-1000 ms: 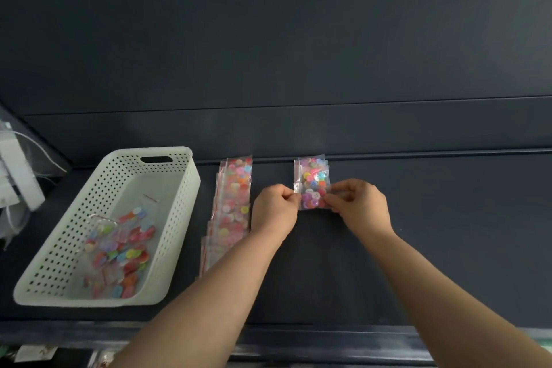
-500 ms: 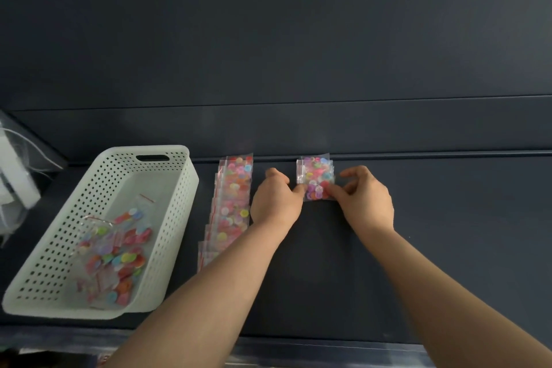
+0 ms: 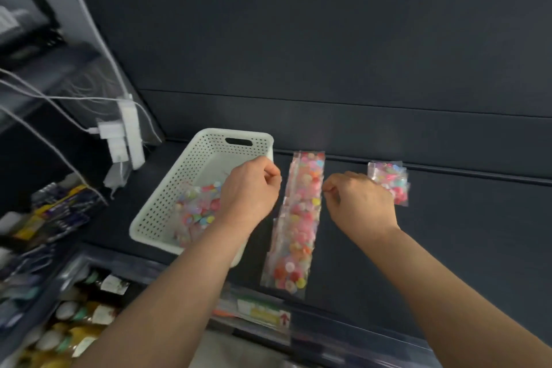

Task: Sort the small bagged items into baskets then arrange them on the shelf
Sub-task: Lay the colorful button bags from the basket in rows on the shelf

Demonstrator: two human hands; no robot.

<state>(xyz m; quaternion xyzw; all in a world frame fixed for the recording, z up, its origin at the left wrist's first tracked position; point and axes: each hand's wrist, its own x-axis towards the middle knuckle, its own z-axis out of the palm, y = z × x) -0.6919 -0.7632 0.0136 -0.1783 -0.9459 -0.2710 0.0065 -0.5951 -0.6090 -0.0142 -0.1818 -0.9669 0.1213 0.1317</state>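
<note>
The row of overlapping bags is lying with its near end almost at the front edge of the shelf, its long axis running front to back. Both hands are now flanking it, having left the small stack. The left hand is hovering over the right rim of the basket and the right hand just right of the row. Both have curled fingers; whether they are pinching anything cannot be told. Bare shelf is lying open rightward. The small stack is resting released at the back edge.
</note>
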